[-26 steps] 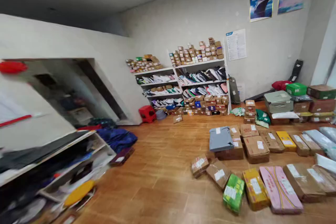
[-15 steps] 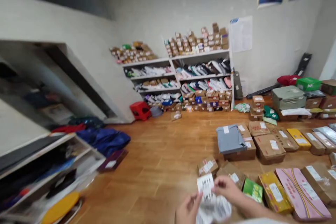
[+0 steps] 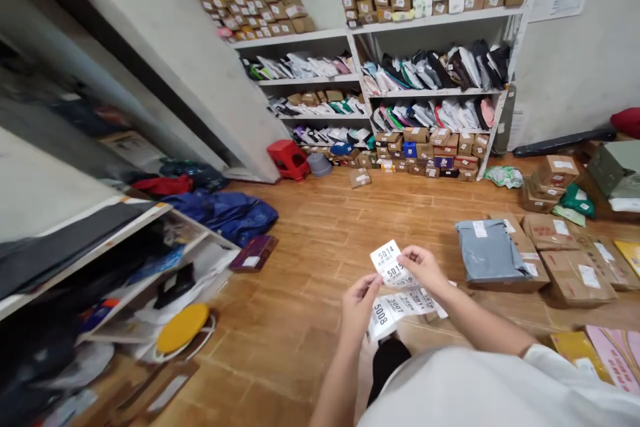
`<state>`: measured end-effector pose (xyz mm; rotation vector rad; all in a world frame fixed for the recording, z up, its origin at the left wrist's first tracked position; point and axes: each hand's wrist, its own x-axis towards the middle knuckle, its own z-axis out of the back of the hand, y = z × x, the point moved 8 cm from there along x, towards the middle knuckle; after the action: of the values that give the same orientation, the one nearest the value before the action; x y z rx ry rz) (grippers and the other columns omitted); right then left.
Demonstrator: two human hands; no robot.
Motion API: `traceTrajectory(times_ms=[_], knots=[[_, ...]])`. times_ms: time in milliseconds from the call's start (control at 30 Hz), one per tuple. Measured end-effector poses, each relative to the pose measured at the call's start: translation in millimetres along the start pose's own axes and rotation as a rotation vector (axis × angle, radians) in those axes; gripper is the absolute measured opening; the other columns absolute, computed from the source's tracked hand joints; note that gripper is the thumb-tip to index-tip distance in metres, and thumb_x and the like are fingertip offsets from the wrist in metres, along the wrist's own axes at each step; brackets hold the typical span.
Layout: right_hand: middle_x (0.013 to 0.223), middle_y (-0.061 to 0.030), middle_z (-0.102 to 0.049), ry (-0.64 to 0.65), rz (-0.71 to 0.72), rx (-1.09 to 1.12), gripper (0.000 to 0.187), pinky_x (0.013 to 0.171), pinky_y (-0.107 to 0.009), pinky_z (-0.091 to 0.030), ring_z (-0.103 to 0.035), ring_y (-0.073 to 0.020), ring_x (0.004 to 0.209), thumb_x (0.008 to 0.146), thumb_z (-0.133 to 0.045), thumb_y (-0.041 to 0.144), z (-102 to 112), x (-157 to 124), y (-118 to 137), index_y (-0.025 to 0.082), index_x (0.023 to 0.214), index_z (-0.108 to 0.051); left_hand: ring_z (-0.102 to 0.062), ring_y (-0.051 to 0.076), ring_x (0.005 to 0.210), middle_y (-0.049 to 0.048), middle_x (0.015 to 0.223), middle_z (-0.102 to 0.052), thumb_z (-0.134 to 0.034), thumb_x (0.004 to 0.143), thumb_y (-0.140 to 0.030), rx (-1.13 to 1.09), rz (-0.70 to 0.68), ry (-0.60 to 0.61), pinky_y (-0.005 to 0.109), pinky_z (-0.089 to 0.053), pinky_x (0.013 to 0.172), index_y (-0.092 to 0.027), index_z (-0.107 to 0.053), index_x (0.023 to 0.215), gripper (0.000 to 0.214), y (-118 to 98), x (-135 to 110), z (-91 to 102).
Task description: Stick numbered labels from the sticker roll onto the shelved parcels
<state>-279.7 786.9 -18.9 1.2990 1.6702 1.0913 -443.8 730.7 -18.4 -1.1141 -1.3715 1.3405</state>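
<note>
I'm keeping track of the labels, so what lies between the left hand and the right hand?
Printed paper labels, the one reading 5015 among them, span from the left hand to the right hand, as the head view shows.

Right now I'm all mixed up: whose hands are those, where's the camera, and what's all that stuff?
There's no robot here! You're looking from a camera worn on a person's head, pointing forward and down, so you see their own bare hands. The left hand and right hand both pinch a strip of paper labels printed with big numbers, like 5014 and 5015. Below them is a wooden-looking floor. On it, to the right, a grey wrapped parcel rests on a cardboard box. Farther back, white shelves are full of parcels, with a red stool nearby.
</note>
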Motion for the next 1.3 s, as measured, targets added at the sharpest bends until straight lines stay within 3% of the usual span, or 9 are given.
traceTrajectory(times_ms=[200,300,400,533,633,767,1067,1200,1300], knots=[[0.059,0.0044,-0.064,-0.259,0.004,0.322,0.044,0.053,-0.022,-0.045,-0.055,-0.0102,0.052,0.056,-0.094,0.047,-14.3,157.2,2.2,0.019,0.070,-0.064,-0.073,0.027,0.085,0.0097,0.079,-0.078,-0.067,0.078,-0.062,0.136,-0.040,0.210,0.041,-0.056,0.091,-0.020,-0.077,0.075,0.043,4.8,182.5,45.3],[0.064,0.0035,-0.068,-0.362,0.033,0.433,0.041,0.057,-0.022,-0.049,-0.061,-0.0110,0.058,0.055,-0.096,0.039,-9.7,225.9,14.3,0.018,0.073,-0.066,-0.073,0.027,0.093,0.0116,0.102,-0.079,-0.074,0.073,-0.058,0.185,-0.009,0.355,0.040,-0.057,0.087,-0.021,-0.078,0.097,0.045,13.6,266.4,41.6],[0.070,0.0012,-0.072,-0.424,0.052,0.472,0.031,0.062,-0.024,-0.053,-0.066,-0.0132,0.064,0.063,-0.093,0.030,4.6,292.4,29.6,0.017,0.078,-0.069,-0.072,0.027,0.096,0.0135,0.118,-0.075,-0.083,0.063,-0.053,0.181,0.054,0.593,0.039,-0.057,0.082,-0.022,-0.073,0.116,0.063,28.3,334.6,2.6],[0.073,0.0001,-0.075,-0.586,0.092,0.550,0.017,0.067,-0.025,-0.056,-0.068,-0.0142,0.067,0.074,-0.084,0.023,53.3,373.9,44.6,0.017,0.080,-0.070,-0.069,0.026,0.074,0.0117,0.082,-0.078,-0.075,0.067,-0.061,0.266,0.158,0.871,0.035,-0.053,0.069,-0.015,-0.074,0.077,0.046,52.8,405.7,-65.6],[0.072,0.0005,-0.075,-0.690,0.142,0.575,0.013,0.067,-0.025,-0.057,-0.069,-0.0141,0.068,0.077,-0.081,0.022,99.1,428.9,51.6,0.018,0.079,-0.069,-0.064,0.023,0.063,0.0080,0.066,-0.072,-0.068,0.073,-0.064,0.294,0.153,0.905,0.031,-0.046,0.061,-0.016,-0.069,0.066,0.049,57.4,463.5,-100.2],[0.070,0.0010,-0.073,-0.704,0.232,0.545,0.018,0.065,-0.026,-0.056,-0.067,-0.0148,0.064,0.072,-0.084,0.025,149.8,509.0,64.8,0.019,0.077,-0.068,-0.064,0.022,0.066,0.0068,0.072,-0.074,-0.074,0.071,-0.058,0.258,0.161,0.939,0.029,-0.046,0.062,-0.016,-0.072,0.072,0.043,53.6,541.3,-131.4],[0.074,-0.0014,-0.074,-0.738,0.319,0.486,0.024,0.072,-0.030,-0.057,-0.070,-0.0185,0.075,0.074,-0.084,0.033,227.3,668.7,137.6,0.020,0.080,-0.065,-0.064,0.021,0.062,0.0063,0.069,-0.075,-0.083,0.061,-0.057,0.245,0.271,0.944,0.028,-0.046,0.059,-0.016,-0.074,0.069,0.043,50.6,687.2,-196.8],[0.098,-0.0043,-0.077,-0.512,0.256,0.338,0.037,0.080,-0.033,-0.058,-0.072,-0.0188,0.091,0.081,-0.078,0.052,234.0,709.6,155.6,0.021,0.099,-0.069,-0.061,0.018,0.054,0.0049,0.062,-0.071,-0.084,0.054,-0.068,0.099,0.337,0.785,0.027,-0.045,0.053,-0.015,-0.070,0.066,0.055,41.4,748.6,-227.0],[0.105,-0.0046,-0.077,-0.213,0.142,0.059,0.052,0.088,-0.033,-0.055,-0.071,-0.0188,0.096,0.061,-0.093,0.042,220.4,732.6,135.9,0.020,0.103,-0.071,-0.058,0.015,0.049,0.0004,0.054,-0.064,-0.085,0.051,-0.070,-0.034,0.411,0.720,0.025,-0.044,0.050,-0.016,-0.067,0.070,0.060,31.3,798.1,-258.0]])
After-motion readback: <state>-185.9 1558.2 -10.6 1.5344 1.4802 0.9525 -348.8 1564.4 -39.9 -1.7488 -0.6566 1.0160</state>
